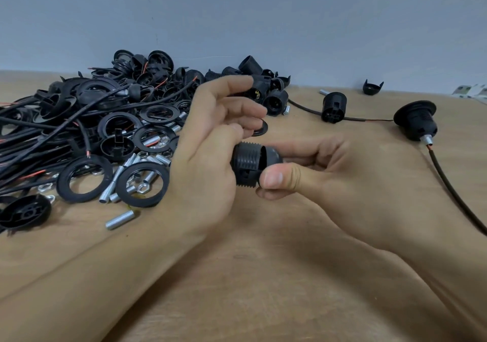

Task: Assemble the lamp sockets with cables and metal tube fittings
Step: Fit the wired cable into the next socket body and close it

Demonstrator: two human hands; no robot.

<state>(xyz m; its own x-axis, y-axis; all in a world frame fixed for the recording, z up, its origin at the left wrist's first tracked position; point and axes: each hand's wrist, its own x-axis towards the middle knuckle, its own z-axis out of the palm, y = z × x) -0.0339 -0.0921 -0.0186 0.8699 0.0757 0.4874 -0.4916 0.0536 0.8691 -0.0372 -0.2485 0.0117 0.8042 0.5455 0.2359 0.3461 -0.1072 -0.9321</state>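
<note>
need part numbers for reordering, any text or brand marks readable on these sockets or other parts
None can be read.
Small yellow mark on a black socket in the pile, behind the left hand: too blurred to read.
Threaded socket held by the right hand: no print visible.

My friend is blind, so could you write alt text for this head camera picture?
Two bare hands hold a black threaded lamp socket above a wooden table; the right hand pinches it, the left hand steadies its other end. A pile of black rings, cables and metal tubes lies left.
</note>
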